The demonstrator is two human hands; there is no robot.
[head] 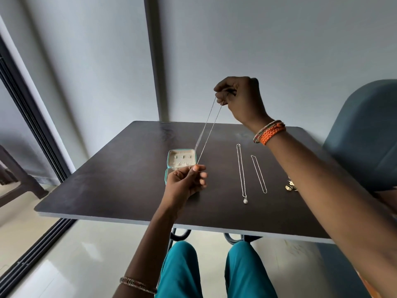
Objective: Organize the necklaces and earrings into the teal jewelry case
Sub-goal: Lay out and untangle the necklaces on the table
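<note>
Silver chain [207, 130] stretched taut between our 2 hands above the dark table [120, 179] | right hand [240, 100] raised far, fingers curled pinching its top | left hand [187, 181] near, thumb and forefinger pinching its lower end | open teal jewelry case [181, 159] just behind left hand | 2 necklaces [241, 171] and earrings [290, 187] lie right.

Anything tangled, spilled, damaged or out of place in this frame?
Nothing stands out. Both hands, left and right, hold one chain taut above the open teal case. Two necklaces lie straight on the table, untangled.
</note>
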